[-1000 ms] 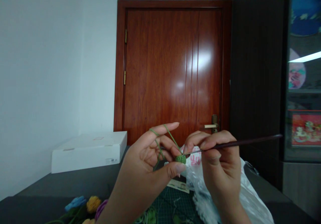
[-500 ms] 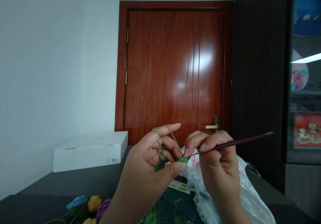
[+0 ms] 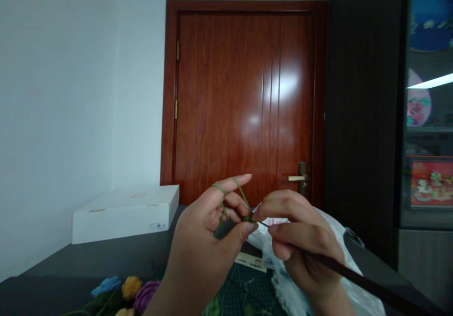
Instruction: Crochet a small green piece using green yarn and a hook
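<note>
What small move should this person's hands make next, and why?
Probably the right hand should catch the green yarn with the crochet hook and pull a loop through. The hook's tip sits at the small green crochet piece, which the left hand pinches, and the yarn runs over the raised left fingers.

A dark grey surface (image 3: 88, 264) carries a green cutting mat (image 3: 244, 292). A white plastic bag (image 3: 339, 226) lies just right of the mat and a printed card (image 3: 250, 261) rests at its far edge. Crocheted flowers (image 3: 131, 287) in blue, yellow and purple lie left of the mat, and a white cardboard box (image 3: 123, 217) sits well beyond them.
</note>
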Tool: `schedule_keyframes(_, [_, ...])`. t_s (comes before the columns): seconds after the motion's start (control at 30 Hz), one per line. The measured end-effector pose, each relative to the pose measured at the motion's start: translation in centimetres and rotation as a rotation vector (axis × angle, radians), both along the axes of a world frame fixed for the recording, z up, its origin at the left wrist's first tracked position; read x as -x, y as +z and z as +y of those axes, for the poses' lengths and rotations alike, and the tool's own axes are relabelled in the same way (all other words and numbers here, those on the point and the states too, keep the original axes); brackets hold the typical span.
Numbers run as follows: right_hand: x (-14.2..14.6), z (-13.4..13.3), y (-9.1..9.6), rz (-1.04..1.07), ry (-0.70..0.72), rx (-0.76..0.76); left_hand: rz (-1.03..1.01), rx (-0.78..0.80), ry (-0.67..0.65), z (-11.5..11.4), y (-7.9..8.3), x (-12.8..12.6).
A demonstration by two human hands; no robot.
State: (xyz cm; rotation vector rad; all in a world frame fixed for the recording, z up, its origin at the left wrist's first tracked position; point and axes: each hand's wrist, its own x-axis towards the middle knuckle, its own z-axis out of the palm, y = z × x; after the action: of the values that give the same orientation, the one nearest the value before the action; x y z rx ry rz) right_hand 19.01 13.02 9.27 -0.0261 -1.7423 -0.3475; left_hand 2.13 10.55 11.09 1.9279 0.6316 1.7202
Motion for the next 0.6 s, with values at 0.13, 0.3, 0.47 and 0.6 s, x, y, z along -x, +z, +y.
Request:
schedule_keyframes(0.13, [0.6, 0.0, -0.3, 0.090, -0.023, -0.037, -0.047, -0.034, 0.062, -0.3, 0.0, -0.3])
schedule_keyframes(0.3, [1.1, 0.5, -1.2, 0.166, -0.019, 0.011, -0.074, -0.037, 0.143, -0.6, -0.1, -0.5])
schedule_keyframes(0.47, [1.3, 1.7, -2.6, 0.187, 0.038, -0.070, -0.107, -0.007, 0.128, -0.6, -0.1, -0.7])
schedule_keyframes(0.6, [1.7, 2.1, -3.2, 0.231, 0.070, -0.055, -0.154, 0.028, 0.023, -0.4, 0.1, -0.7])
